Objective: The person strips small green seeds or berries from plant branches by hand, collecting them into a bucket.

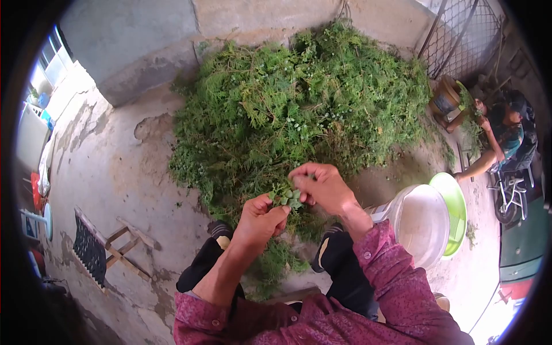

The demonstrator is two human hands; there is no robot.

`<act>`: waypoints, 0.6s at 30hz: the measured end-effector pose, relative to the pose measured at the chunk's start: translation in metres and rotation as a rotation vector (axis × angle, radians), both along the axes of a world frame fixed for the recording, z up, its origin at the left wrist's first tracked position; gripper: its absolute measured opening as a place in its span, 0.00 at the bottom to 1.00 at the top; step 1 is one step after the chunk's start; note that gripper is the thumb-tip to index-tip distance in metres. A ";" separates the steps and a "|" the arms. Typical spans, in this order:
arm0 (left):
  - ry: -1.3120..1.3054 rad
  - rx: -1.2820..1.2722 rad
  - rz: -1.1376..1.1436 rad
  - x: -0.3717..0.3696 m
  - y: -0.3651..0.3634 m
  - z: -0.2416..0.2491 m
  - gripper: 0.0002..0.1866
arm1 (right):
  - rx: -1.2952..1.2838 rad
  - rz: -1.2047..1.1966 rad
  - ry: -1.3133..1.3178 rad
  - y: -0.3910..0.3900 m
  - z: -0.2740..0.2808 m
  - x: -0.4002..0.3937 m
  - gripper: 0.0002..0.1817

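My left hand is closed, with thumb and fingers pinching a small green sprig bearing round, pale green seed cones. Just to the right and slightly above, my right hand has its fingers curled together against the top of the sprig. Whatever lies between those right fingertips is hidden. Both hands are held over the near edge of a large heap of cut conifer branches, which carries many similar pale cones.
A translucent tub and a green basin stand at my right. A folding stool lies to the left on the concrete floor. Another person sits at the far right, holding a branch near a bucket. A wall backs the heap.
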State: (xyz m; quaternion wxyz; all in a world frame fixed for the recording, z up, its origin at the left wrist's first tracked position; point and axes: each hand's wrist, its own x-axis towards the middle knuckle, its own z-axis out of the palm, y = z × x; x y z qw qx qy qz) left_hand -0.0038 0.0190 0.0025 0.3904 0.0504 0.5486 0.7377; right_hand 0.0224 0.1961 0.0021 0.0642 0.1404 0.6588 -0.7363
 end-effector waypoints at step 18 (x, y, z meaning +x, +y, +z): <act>0.060 -0.089 0.039 -0.004 0.002 -0.005 0.02 | 0.252 0.129 0.236 -0.007 0.000 0.002 0.19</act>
